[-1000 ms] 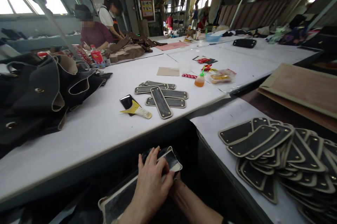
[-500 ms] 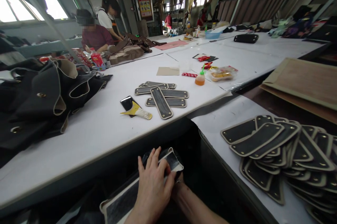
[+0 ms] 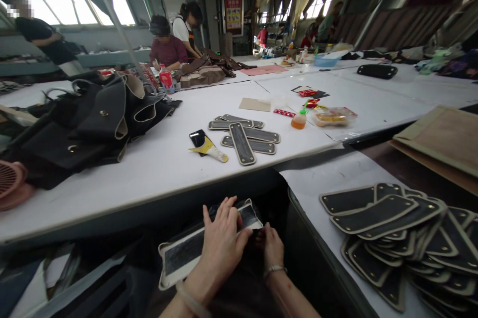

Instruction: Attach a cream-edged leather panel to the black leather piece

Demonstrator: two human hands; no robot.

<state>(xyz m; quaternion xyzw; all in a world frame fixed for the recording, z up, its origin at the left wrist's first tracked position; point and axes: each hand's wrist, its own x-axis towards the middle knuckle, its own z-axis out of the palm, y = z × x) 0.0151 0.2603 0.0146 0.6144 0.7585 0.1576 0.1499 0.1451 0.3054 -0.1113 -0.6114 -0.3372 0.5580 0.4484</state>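
Observation:
Low in front of me, below the table edge, is a long black leather-like panel (image 3: 182,254) with a pale border and raised, curled edges. My left hand (image 3: 223,236) lies across its upper right part, some fingers spread, the index finger bent and the thumb near the right end; it holds the panel. Beside that right corner, my right hand (image 3: 272,245) is closed with its fingers curled at the panel's edge. What its fingertips pinch is partly hidden. Similar finished black strips (image 3: 242,143) with pale edging and metal studs lie crossed on the white table (image 3: 160,173).
On the right table sits a heap of studded black strips (image 3: 388,213). A phone (image 3: 197,136) under a yellow-and-white tool (image 3: 212,150), an oil bottle (image 3: 298,119) and black bag pieces (image 3: 85,123) lie ahead. A pink fan (image 3: 13,183) is leftmost. Several people work farther back.
The view has swung left, bringing in the fan and another person. My right hand has moved out from behind the left hand to the panel's right corner. My left hand stays on the panel.

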